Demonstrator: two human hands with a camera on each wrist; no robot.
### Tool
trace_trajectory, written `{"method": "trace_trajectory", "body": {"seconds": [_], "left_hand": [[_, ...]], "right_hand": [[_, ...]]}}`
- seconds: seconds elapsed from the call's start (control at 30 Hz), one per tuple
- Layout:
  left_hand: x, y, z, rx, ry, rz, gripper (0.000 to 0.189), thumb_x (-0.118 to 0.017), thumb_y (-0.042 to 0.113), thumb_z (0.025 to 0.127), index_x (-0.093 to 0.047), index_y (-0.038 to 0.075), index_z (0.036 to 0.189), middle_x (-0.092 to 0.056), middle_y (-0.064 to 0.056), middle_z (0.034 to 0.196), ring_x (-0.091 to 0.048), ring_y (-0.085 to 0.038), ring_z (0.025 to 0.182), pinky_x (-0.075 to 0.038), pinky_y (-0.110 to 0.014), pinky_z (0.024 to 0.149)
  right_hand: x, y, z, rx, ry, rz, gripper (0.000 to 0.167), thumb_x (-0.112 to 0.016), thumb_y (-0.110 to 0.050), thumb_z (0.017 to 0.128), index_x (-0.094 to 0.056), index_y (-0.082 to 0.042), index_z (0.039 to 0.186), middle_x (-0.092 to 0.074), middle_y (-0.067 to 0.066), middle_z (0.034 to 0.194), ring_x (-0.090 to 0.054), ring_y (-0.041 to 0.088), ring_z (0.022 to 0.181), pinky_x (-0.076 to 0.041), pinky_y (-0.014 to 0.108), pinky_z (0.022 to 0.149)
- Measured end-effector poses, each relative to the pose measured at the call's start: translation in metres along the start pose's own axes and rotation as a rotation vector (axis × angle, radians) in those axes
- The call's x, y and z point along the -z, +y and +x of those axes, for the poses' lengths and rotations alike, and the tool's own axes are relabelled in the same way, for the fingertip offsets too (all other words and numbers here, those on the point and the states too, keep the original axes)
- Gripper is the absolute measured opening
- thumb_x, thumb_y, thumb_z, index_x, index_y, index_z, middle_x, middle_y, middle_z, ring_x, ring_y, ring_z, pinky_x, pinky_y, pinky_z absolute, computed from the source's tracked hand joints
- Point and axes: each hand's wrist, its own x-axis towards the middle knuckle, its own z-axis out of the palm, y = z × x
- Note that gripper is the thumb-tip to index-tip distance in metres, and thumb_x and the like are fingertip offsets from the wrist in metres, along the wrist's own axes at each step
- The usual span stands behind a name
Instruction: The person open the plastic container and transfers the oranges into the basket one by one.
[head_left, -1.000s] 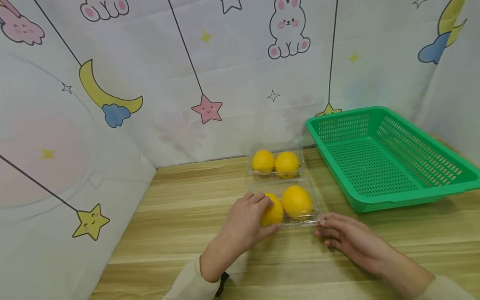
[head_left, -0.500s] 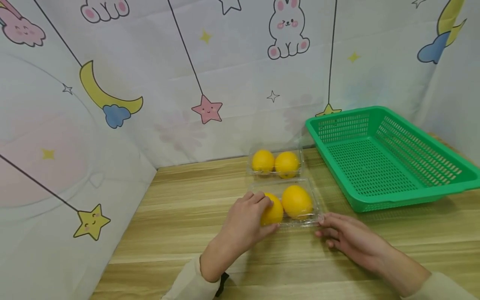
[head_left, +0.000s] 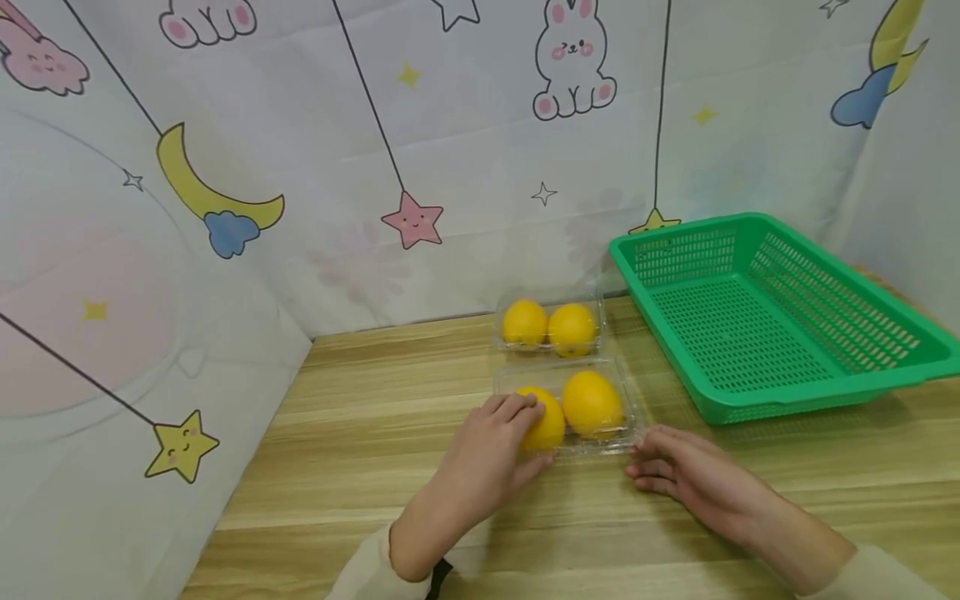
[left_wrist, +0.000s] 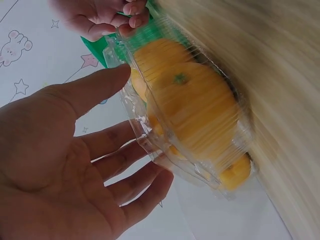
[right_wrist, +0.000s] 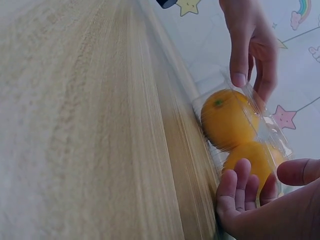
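Observation:
In the head view, a clear plastic clamshell box [head_left: 596,448] with two oranges [head_left: 592,406] sits on the wooden table. My left hand [head_left: 483,454] grips its left end, fingers over the lid and thumb at the near rim. At the near right corner, my right hand [head_left: 701,479] pinches the edge between thumb and curled fingers. Through the ribbed plastic, the left wrist view shows a large orange [left_wrist: 197,110] with its green stem end. The right wrist view has the left thumb [right_wrist: 239,79] on the rim.
Right behind it stands a second clear box [head_left: 536,348] with two oranges [head_left: 525,322], near the patterned cloth wall [head_left: 480,267]. A green perforated basket [head_left: 780,396] stands at the right, nothing in it. Wooden tabletop [head_left: 337,467] stretches to the left.
The box and oranges stay in place. My left hand's fingers and thumb shift slightly on the box; the right hand's fingers draw in a little at the corner.

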Motion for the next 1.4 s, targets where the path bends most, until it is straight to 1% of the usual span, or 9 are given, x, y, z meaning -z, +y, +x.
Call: {"method": "trace_trajectory", "body": {"seconds": [0.2, 0.3, 0.4, 0.63, 0.9, 1.0, 1.13, 1.23, 1.4], "left_hand": [[-0.001, -0.005, -0.001, 0.002, -0.055, -0.066, 0.062, -0.079, 0.035, 0.098, -0.060, 0.004, 0.148, -0.060, -0.012, 0.150, -0.054, -0.030, 0.139, -0.045, -0.050, 0.116], [-0.001, -0.008, -0.003, 0.001, -0.058, -0.089, 0.065, -0.078, 0.036, 0.098, -0.057, 0.005, 0.151, -0.056, -0.013, 0.154, -0.051, -0.033, 0.142, -0.043, -0.052, 0.118], [-0.001, -0.011, -0.005, -0.011, -0.013, -0.115, 0.071, -0.080, 0.036, 0.097, -0.053, 0.004, 0.154, -0.051, -0.015, 0.158, -0.049, -0.036, 0.144, -0.041, -0.057, 0.118], [0.005, -0.016, -0.004, -0.045, 0.150, -0.158, 0.087, -0.085, 0.028, 0.093, -0.038, 0.000, 0.162, -0.037, -0.018, 0.168, -0.036, -0.040, 0.154, -0.035, -0.064, 0.120], [0.009, -0.019, -0.006, -0.001, 0.223, -0.166, 0.104, -0.085, 0.026, 0.093, -0.018, 0.003, 0.169, -0.010, -0.017, 0.177, -0.013, -0.038, 0.163, -0.024, -0.065, 0.125], [0.010, -0.020, -0.007, 0.020, 0.227, -0.164, 0.111, -0.084, 0.029, 0.093, -0.008, 0.005, 0.171, -0.001, -0.015, 0.178, -0.008, -0.036, 0.164, -0.020, -0.061, 0.128], [0.009, -0.021, -0.011, 0.044, 0.192, -0.189, 0.115, -0.082, 0.033, 0.095, 0.000, 0.009, 0.171, 0.007, -0.012, 0.179, -0.003, -0.033, 0.165, -0.019, -0.061, 0.128], [0.007, -0.021, -0.014, 0.047, 0.156, -0.210, 0.112, -0.081, 0.034, 0.096, -0.002, 0.008, 0.171, 0.007, -0.011, 0.179, -0.003, -0.033, 0.165, -0.023, -0.065, 0.125], [0.003, -0.023, -0.017, 0.038, 0.092, -0.198, 0.107, -0.080, 0.035, 0.097, -0.010, -0.001, 0.169, -0.003, -0.017, 0.178, -0.012, -0.038, 0.164, -0.026, -0.064, 0.125]], "right_hand": [[0.002, 0.001, 0.001, 0.014, -0.011, -0.023, 0.021, -0.043, -0.014, 0.111, -0.061, -0.005, 0.108, -0.060, 0.006, 0.114, -0.063, 0.017, 0.105, -0.057, 0.029, 0.098], [0.002, 0.001, 0.002, 0.002, -0.013, -0.032, 0.022, -0.043, -0.017, 0.112, -0.060, -0.003, 0.111, -0.060, 0.007, 0.116, -0.062, 0.018, 0.107, -0.056, 0.029, 0.099], [0.001, 0.001, 0.004, -0.013, -0.012, -0.040, 0.024, -0.042, -0.018, 0.111, -0.059, -0.001, 0.113, -0.060, 0.009, 0.118, -0.062, 0.019, 0.109, -0.056, 0.029, 0.100], [-0.001, 0.001, 0.004, -0.019, -0.001, -0.062, 0.026, -0.042, -0.018, 0.110, -0.058, 0.002, 0.115, -0.059, 0.013, 0.121, -0.061, 0.021, 0.111, -0.055, 0.028, 0.101], [-0.001, 0.003, 0.003, -0.021, -0.007, -0.066, 0.029, -0.042, -0.020, 0.111, -0.057, 0.003, 0.117, -0.060, 0.014, 0.122, -0.062, 0.022, 0.112, -0.054, 0.027, 0.102], [-0.001, 0.003, 0.003, -0.020, -0.010, -0.067, 0.029, -0.042, -0.021, 0.111, -0.057, 0.003, 0.117, -0.060, 0.015, 0.122, -0.062, 0.022, 0.113, -0.054, 0.027, 0.102], [-0.001, 0.003, 0.003, -0.026, -0.014, -0.071, 0.030, -0.042, -0.021, 0.110, -0.058, 0.003, 0.118, -0.059, 0.015, 0.122, -0.062, 0.022, 0.113, -0.054, 0.026, 0.102], [0.000, 0.003, 0.004, -0.028, -0.019, -0.078, 0.030, -0.042, -0.021, 0.110, -0.059, 0.003, 0.118, -0.059, 0.015, 0.123, -0.062, 0.022, 0.113, -0.053, 0.026, 0.102], [0.000, 0.003, 0.003, -0.020, -0.031, -0.088, 0.031, -0.041, -0.022, 0.111, -0.060, 0.003, 0.117, -0.059, 0.015, 0.123, -0.061, 0.023, 0.114, -0.053, 0.025, 0.102]]}}
